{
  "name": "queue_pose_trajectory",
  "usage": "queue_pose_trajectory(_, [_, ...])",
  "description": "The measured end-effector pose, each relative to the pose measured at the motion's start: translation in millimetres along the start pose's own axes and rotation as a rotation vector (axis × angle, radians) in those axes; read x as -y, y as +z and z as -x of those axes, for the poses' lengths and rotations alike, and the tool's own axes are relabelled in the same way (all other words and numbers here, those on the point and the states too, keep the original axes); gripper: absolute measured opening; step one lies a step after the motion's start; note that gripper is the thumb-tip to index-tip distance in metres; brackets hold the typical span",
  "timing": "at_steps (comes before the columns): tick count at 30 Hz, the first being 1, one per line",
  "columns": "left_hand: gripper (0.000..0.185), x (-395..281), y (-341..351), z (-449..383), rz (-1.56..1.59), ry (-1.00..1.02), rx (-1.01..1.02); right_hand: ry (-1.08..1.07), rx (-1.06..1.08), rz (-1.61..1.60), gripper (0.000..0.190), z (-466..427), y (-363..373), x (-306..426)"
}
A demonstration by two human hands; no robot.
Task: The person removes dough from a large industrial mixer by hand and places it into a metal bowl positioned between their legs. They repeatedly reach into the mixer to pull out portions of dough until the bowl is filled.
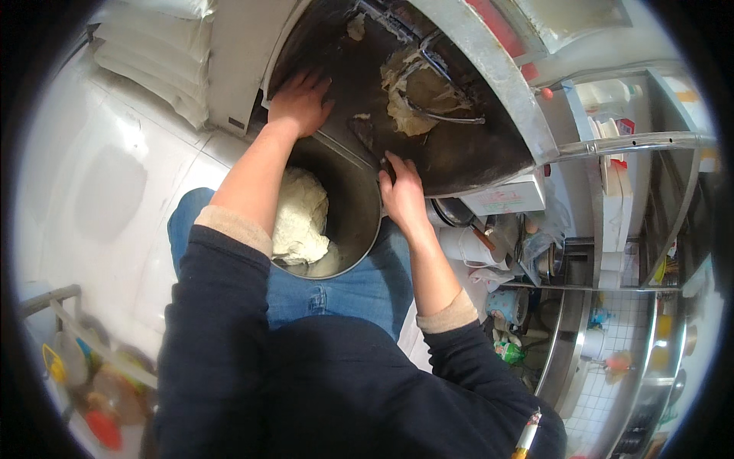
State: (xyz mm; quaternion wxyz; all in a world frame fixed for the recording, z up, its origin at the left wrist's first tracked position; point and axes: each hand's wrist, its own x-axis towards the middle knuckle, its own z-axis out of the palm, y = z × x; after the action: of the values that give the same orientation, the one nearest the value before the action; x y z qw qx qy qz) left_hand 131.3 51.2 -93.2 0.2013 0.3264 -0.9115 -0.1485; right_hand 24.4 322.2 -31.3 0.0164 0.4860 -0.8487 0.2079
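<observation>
A large metal pot (pixel 358 198) stands between my knees, with a pale lump of dough (pixel 301 218) in it. Beyond it is the tilted metal trough (pixel 350 74) of what looks like a dough mixer. My left hand (pixel 299 103) lies with its palm toward the trough's inner surface at the near left and holds nothing. At the pot's right rim, my right hand (pixel 403 186) grips the handle of a dark scraper (pixel 363 131), whose blade lies toward the trough's floor. Farther in, sticky dough (pixel 410 109) clings around a curved metal mixing bar (pixel 447 117).
Stacked white sacks (pixel 155 57) are at the upper left. A white box (pixel 504 195), a white bucket (pixel 467 245) and metal shelving (pixel 636 143) crowd the right. A lit cigarette (pixel 527 433) shows at the lower right. Wheeled or framed clutter (pixel 92 367) sits lower left.
</observation>
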Motion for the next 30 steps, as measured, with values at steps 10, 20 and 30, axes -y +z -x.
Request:
queue_pose_trajectory(10, [0.052, 2.7, 8.9, -3.2, 0.076, -0.022, -0.067, -0.378, -0.283, 0.202, 0.030, 3.4, -9.1, 12.8])
queue_pose_trajectory(20, [0.052, 0.5, 6.5, -2.6, 0.122, -0.009, -0.074, -0.032, -0.528, 0.389, 0.016, 46.2, -125.0, -112.5])
queue_pose_trajectory(30, [0.055, -1.3, -1.7, 3.1, 0.093, -0.055, -0.047, 0.068, -0.231, 0.534, 0.038, -20.3, -156.7, -162.4])
